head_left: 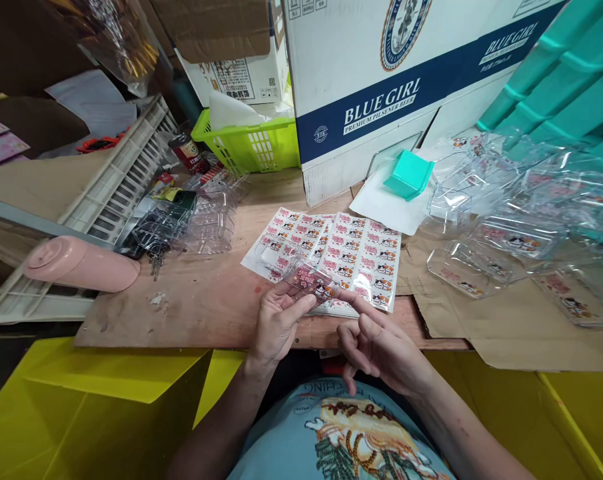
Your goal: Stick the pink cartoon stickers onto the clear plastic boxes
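Observation:
My left hand (277, 321) holds a small clear plastic case (308, 279) that bears a pink cartoon-cat sticker, thumb on its top face. My right hand (376, 345) is just to its right; the forefinger points at the case's right end and touches it, the other fingers are curled with nothing in them. Right behind the case lie two sticker sheets (348, 257) printed with rows of the same cat sticker, flat on the wooden table (206, 300).
Several stickered clear cases (506, 240) are heaped at the right on brown cardboard. A stack of bare clear cases (208, 217) sits at the left by a white crate (106, 193) and a pink bottle (81, 265). Behind stand a "BLUE GIRL" carton (381, 93), green basket (251, 143), teal box (408, 175). Yellow bins (81, 407) lie below.

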Demonstrator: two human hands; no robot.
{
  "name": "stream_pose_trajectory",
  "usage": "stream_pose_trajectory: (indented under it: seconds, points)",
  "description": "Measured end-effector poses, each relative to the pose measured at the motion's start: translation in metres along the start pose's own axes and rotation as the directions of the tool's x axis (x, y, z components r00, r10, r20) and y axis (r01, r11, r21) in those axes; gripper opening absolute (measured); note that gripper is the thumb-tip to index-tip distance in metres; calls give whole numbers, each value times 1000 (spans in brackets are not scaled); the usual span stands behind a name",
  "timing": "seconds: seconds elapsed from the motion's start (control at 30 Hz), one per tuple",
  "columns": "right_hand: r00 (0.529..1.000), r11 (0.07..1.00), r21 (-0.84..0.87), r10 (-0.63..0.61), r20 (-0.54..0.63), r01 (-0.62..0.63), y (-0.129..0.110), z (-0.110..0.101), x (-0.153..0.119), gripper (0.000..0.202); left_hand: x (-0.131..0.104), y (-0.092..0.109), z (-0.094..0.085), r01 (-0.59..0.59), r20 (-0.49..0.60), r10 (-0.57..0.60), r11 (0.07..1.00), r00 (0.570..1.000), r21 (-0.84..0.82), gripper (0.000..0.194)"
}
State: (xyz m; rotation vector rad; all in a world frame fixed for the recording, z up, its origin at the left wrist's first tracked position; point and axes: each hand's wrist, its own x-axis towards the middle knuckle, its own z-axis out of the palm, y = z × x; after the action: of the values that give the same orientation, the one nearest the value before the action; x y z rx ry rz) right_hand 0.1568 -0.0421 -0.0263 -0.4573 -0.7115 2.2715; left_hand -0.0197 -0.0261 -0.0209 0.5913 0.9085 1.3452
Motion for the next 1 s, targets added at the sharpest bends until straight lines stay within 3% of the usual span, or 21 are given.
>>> stream_pose_trajectory:
  seconds: [0.23, 0.33, 0.5, 0.57, 0.6, 0.67, 0.73, 0.8, 0.9, 1.0]
  points:
    - [998, 1000, -28, 12, -58, -14, -1, 4, 0, 56, -2, 2, 0, -4, -12, 4, 1000, 1000, 1, 37]
    - [996, 998, -56, 18, -84, -22, -1, 7, 1, 56, -2, 2, -2, 9, -16, -9, 1000, 1000, -22, 27]
    - [987, 984, -176, 9, -162, -38, -2, 16, 4, 61, -1, -4, 0, -57, -161, 53, 998, 986, -24, 8]
    - [970, 933, -357, -42, -239, -47, -2, 20, 2, 61, -2, -8, 3, -103, -209, 99, 995, 973, -9, 6]
    - [952, 862, -504, -114, -285, -48, -2, 21, 1, 61, -2, -9, 4, -119, -227, 115, 993, 967, -4, 6]
    - [877, 596, -802, -358, -321, -50, 1, 23, 0, 62, -3, -11, 7, -147, -255, 142, 989, 956, 2, 6]
    - [802, 282, -958, -561, -208, -51, 4, 24, -1, 63, -3, -11, 10, -166, -264, 161, 986, 951, 5, 9]
    - [808, 65, -997, -584, -70, -39, 8, 23, 1, 60, -2, -9, 12, -171, -254, 166, 985, 953, 1, 10]
    - [854, -127, -989, -521, -1, -79, 10, 20, 3, 53, -3, -1, 14, -150, -228, 140, 988, 964, -27, 10]
    - [818, -191, -970, -576, -12, -149, 1, 16, 3, 59, -5, 5, 19, -121, -202, 107, 991, 974, -59, 10]
